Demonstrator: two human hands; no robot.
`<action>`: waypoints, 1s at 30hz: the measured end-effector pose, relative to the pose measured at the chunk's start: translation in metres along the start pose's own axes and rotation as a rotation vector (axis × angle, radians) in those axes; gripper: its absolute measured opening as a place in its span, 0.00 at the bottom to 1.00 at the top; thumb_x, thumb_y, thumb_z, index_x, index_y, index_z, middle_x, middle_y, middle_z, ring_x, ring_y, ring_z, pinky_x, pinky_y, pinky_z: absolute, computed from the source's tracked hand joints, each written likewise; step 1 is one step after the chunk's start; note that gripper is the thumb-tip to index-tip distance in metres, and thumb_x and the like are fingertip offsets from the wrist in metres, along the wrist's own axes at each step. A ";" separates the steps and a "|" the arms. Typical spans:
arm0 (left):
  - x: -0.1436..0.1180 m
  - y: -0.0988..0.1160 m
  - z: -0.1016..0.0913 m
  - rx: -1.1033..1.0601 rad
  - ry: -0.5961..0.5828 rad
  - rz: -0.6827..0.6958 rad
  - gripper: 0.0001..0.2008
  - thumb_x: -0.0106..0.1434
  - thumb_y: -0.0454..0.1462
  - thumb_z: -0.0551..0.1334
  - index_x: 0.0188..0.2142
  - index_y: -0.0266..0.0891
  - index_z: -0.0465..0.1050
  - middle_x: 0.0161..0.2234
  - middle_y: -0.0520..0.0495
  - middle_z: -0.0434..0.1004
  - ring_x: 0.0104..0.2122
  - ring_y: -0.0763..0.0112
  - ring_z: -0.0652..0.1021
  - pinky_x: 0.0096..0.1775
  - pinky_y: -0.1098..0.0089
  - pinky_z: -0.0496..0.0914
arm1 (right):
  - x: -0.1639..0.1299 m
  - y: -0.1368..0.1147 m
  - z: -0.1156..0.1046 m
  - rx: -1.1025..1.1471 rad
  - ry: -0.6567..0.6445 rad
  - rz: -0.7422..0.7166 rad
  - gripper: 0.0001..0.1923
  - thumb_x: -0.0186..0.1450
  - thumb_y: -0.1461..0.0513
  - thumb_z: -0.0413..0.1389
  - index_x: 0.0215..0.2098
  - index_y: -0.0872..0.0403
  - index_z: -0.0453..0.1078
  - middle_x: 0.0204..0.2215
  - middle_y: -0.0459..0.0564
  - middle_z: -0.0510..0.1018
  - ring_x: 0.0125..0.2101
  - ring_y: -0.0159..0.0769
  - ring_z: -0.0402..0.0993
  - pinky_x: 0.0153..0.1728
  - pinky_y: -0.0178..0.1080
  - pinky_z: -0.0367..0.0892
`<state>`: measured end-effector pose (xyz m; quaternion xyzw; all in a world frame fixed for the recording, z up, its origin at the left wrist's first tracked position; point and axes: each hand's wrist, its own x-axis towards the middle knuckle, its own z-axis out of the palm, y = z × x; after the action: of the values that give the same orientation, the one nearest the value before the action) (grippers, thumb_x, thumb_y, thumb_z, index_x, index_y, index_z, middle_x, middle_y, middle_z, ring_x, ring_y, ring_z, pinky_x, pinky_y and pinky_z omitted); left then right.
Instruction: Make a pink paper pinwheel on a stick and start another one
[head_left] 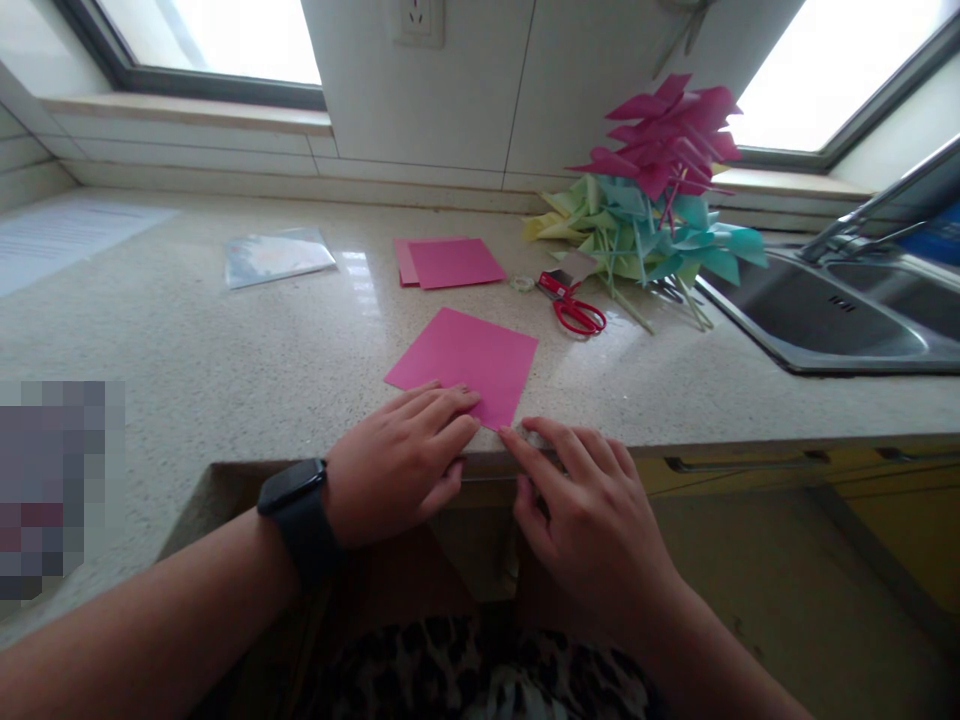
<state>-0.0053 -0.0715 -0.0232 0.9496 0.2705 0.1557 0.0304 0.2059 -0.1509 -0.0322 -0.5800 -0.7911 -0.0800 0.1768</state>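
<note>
A square sheet of pink paper point(480, 355) lies flat near the counter's front edge, one corner pointing toward me. My left hand point(409, 445) rests with its outstretched fingers on the sheet's near left side. At the near corner, the index fingertip of my right hand point(581, 490) touches the paper, its other fingers stretched out over the counter edge. Beyond the sheet are more pink paper squares point(457, 264) in a small stack. Red-handled scissors point(577, 314) lie to the right, beside a small roll of tape point(522, 283).
Paper pinwheels point(660, 200) in pink, yellow, green and blue are piled at the back right. Right of them is a metal sink point(825, 320) with a faucet point(847, 235). A clear packet point(279, 257) and a printed sheet point(67, 235) lie at the left.
</note>
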 end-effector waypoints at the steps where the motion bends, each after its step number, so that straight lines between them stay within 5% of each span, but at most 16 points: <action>1: 0.000 0.000 0.000 0.001 -0.003 -0.002 0.14 0.65 0.33 0.58 0.51 0.34 0.71 0.59 0.35 0.71 0.59 0.51 0.71 0.62 0.50 0.66 | 0.000 0.000 0.000 0.000 -0.001 -0.001 0.21 0.69 0.63 0.53 0.59 0.48 0.73 0.54 0.50 0.77 0.47 0.47 0.71 0.49 0.51 0.62; 30: 0.000 0.000 0.002 -0.004 0.000 0.001 0.14 0.65 0.33 0.58 0.50 0.33 0.70 0.58 0.35 0.72 0.59 0.52 0.71 0.63 0.51 0.65 | 0.002 0.000 0.002 -0.025 0.003 0.000 0.21 0.69 0.63 0.54 0.59 0.48 0.72 0.54 0.50 0.77 0.47 0.47 0.71 0.47 0.51 0.62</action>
<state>-0.0049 -0.0712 -0.0247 0.9496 0.2698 0.1562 0.0321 0.2047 -0.1488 -0.0330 -0.5821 -0.7898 -0.0908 0.1707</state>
